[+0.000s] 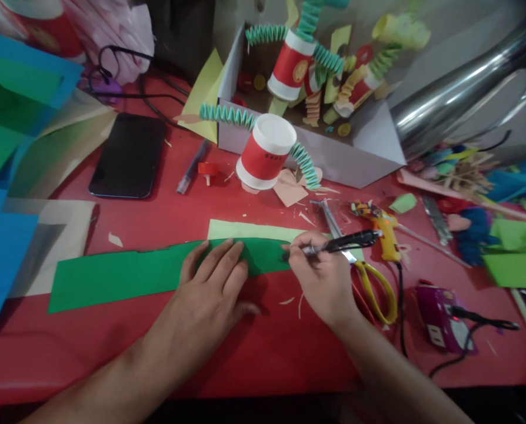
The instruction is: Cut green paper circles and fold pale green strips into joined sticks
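A long strip of green paper [122,275] lies across the red table. My left hand [214,282] rests on it with fingers stretched out, pressing the strip down near its middle. Between the fingers of my right hand [322,277] is a black pen [353,241], its tip end by the right end of the strip. A piece of pale green paper [249,228] shows behind the strip. Just right of my right hand lie scissors with yellow handles [384,297], partly hidden by that hand.
Behind stands a red and white paper cup [266,153] with folded paper arms, before a white box [307,147] of similar figures. A phone [128,156] lies left. On the right are a yellow glue gun [386,232], a purple power adapter [443,318] with cables, and paper scraps.
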`<state>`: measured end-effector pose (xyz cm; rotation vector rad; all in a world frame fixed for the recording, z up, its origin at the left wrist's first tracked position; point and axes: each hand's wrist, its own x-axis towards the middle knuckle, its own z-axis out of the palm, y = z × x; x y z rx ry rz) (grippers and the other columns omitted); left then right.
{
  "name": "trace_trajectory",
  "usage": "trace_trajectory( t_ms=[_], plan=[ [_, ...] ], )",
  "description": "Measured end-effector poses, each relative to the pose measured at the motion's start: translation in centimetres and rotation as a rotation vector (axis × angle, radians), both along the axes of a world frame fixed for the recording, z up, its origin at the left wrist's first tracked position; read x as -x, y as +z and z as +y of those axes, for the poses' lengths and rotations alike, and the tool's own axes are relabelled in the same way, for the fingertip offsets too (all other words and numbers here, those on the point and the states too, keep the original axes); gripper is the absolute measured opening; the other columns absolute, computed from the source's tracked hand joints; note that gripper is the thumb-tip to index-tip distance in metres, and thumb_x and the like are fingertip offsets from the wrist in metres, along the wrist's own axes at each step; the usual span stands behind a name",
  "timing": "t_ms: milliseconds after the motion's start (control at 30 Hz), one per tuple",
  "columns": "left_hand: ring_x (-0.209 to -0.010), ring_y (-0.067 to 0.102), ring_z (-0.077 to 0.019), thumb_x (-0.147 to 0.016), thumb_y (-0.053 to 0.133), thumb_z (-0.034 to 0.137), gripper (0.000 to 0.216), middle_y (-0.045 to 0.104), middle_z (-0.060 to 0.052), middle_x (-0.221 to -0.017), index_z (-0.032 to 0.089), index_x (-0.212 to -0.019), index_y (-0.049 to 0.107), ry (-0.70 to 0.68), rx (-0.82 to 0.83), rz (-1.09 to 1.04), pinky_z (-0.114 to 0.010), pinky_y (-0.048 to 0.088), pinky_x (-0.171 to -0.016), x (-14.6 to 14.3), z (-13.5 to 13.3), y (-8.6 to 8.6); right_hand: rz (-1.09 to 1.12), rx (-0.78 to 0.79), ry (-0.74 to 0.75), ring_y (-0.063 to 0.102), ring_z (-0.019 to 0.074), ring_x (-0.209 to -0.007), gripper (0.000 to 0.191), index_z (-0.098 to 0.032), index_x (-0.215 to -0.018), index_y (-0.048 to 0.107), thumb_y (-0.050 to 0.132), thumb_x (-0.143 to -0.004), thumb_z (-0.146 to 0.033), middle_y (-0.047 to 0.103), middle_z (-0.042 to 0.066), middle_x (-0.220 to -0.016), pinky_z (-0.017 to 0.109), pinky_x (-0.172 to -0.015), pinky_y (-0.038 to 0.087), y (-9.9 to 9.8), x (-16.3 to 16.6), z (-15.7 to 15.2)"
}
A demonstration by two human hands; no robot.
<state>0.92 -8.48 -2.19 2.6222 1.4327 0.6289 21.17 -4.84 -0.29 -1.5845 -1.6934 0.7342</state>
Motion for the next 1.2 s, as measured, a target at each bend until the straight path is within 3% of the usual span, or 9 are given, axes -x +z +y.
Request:
trace_trajectory(
  t_ms=[1200],
  plan=[
    [-0.127,0.054,-0.0363,-0.091,0.061,0.041,0.034,0.062,-0.02,-0.133,0.013,-0.111,0.062,0.009,0.0,-0.028,-0.057,0.039,-0.106,-0.09,-0.07,-0.01,0.027,-0.101,0.054,0.062,0.0147,-0.072,0.011,-0.023,-0.081,0.059,0.055,-0.089,-0.016,0.064,-0.001,-0.077,0.026,-0.064,0.05,-0.3,0.18,0.02]
  ],
)
